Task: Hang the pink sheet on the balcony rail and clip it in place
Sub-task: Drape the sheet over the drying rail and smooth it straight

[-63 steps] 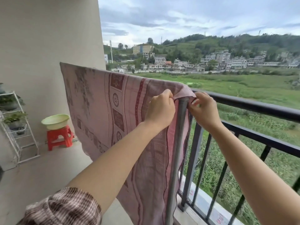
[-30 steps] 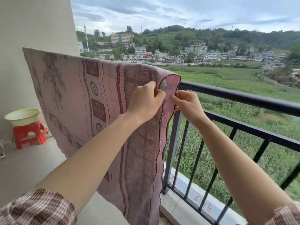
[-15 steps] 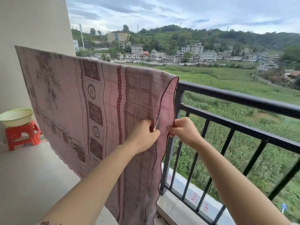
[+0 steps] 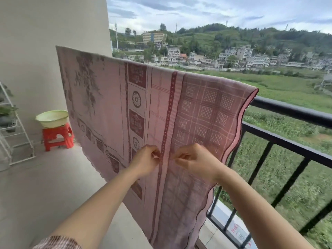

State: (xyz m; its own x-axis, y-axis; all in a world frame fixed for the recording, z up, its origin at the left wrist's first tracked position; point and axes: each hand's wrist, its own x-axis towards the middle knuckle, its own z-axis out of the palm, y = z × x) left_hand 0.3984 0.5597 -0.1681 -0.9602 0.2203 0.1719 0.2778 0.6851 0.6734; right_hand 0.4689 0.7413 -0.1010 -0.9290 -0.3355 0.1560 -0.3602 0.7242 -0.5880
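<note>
Pink sheet (image 4: 197, 105) draped over balcony rail (image 4: 291, 112), rail's left stretch hidden behind it, left hand (image 4: 145, 160) and right hand (image 4: 195, 159) each pinching it

A plain beige wall (image 4: 45, 33) is seen in the upper left of the frame, and a grey concrete floor (image 4: 45, 194) is spread across the lower left. A red plastic stool (image 4: 57, 136) is set by the wall at centre left, with a pale green basin (image 4: 52, 118) placed on it. At the left edge a white wire rack (image 4: 18, 123) is stood, on which potted plants (image 4: 7, 109) are kept. Across the upper right, a cloudy sky (image 4: 215, 9), wooded hills (image 4: 251, 36), pale buildings (image 4: 242, 56) and a green field (image 4: 287, 87) are shown in soft daylight.
</note>
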